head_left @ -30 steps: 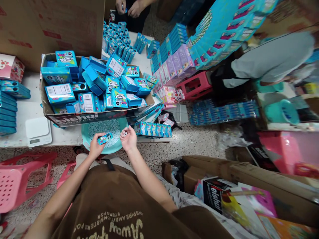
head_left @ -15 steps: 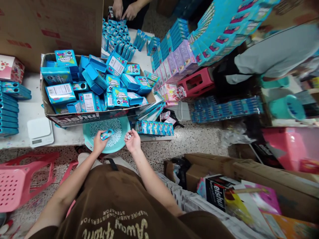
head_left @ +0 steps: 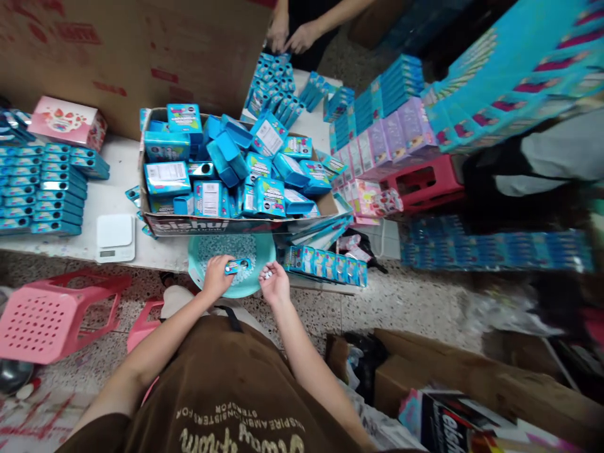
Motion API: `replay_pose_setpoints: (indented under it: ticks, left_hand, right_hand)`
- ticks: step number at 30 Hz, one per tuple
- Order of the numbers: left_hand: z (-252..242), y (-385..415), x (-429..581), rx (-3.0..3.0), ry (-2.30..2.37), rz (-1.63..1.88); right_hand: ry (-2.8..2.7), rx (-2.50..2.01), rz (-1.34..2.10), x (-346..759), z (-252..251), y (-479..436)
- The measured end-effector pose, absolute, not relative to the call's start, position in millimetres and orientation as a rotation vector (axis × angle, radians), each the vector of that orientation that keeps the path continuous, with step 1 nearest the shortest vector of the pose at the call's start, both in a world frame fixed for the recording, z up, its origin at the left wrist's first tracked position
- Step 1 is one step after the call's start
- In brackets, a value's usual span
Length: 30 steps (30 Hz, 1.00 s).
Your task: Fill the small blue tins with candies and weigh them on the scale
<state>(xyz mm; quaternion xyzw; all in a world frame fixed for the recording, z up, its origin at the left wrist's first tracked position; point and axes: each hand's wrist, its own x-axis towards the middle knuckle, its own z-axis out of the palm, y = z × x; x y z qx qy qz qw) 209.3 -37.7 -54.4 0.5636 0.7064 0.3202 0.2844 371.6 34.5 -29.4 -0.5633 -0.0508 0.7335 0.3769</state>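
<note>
My left hand (head_left: 216, 277) grips a small blue candy box (head_left: 237, 266) over a teal basin (head_left: 206, 245) filled with small white candies. My right hand (head_left: 274, 283) is cupped just right of the basin with a few white candies (head_left: 267, 273) in its fingers. The two hands are a short gap apart. Behind the basin, a cardboard tray (head_left: 198, 224) heaped with larger blue boxes rests on the white table (head_left: 108, 189).
A white scale (head_left: 115, 238) sits left of the basin. Stacked blue boxes (head_left: 42, 189) fill the table's left end. A row of small boxes (head_left: 325, 264) lies to the right. Another person's hands (head_left: 290, 38) work at the far end. Pink stools (head_left: 51, 314) stand on the floor.
The view has shifted, so everything sits further right in frame. My hands keep their hold and stay over the basin, with the right hand slightly closer to the box.
</note>
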Motion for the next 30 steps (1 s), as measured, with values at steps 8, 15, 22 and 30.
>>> replay_pose_setpoints:
  ticks: [8, 15, 22, 30]
  left_hand:
    - [-30, -56, 192, 1.392, 1.956, 0.921]
    - [-7, -123, 130, 1.114, 2.201, 1.222]
    - [-42, -148, 63, 0.93, 2.437, 1.136]
    - [-105, -119, 22, 1.012, 2.409, 1.114]
  right_hand:
    - [-0.154, -1.525, 1.882, 349, -46, 33]
    - [-0.239, -1.578, 1.899, 329, -58, 29]
    - [-0.334, -1.709, 1.821, 303, -70, 20]
    - [-0.299, -1.737, 1.793, 291, -77, 12]
